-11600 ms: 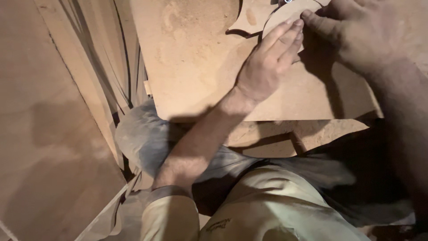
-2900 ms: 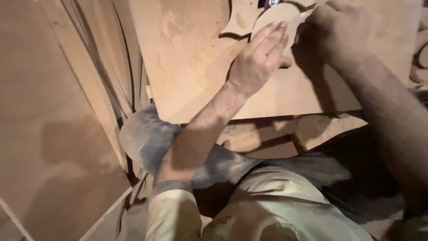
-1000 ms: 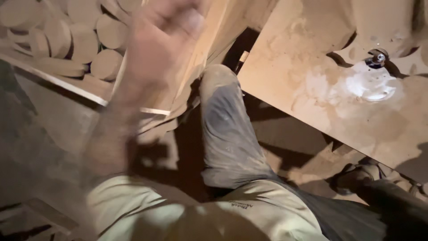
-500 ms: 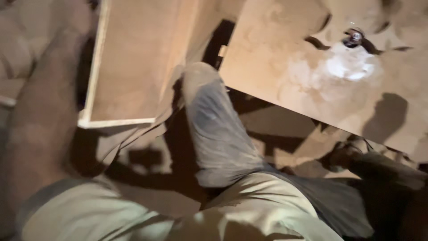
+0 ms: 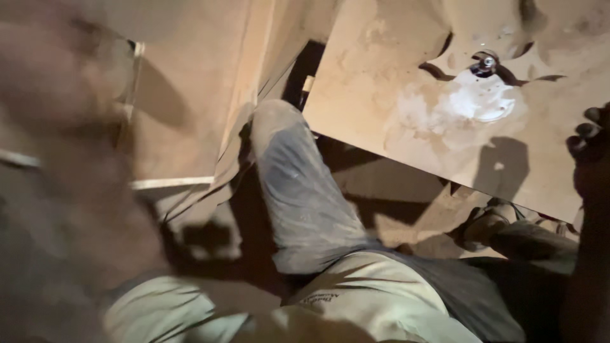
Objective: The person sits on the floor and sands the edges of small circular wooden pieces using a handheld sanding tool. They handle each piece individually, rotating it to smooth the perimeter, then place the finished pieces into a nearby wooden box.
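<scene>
My left hand (image 5: pixel 60 82) is raised close to the camera at the upper left. It is a brown blur, and its grip does not show. My right hand (image 5: pixel 588 136) is dark at the right edge, fingers loosely curled and apart, with nothing visible in them. It hovers over the near edge of a large tan fibreboard sheet (image 5: pixel 381 108). The sheet has curved cut-outs and a pale dusty round patch (image 5: pixel 486 101). A small metal cutter bit (image 5: pixel 486 62) stands just above that patch. My bent knee (image 5: pixel 295 184) in dusty grey trousers lies between the two hands.
Flat boards (image 5: pixel 184 108) lean at the left, with a pale wooden strip (image 5: pixel 171 183) below them. Board offcuts (image 5: pixel 406 219) lie on the floor under the sheet. My foot (image 5: pixel 486 223) rests at the lower right, and a dark gap (image 5: pixel 308 67) opens behind the knee.
The view has swung from the cut-out work to the left and back. My left hand left the board and rose, blurred, beside the camera. My right hand has come into view at the right edge.
</scene>
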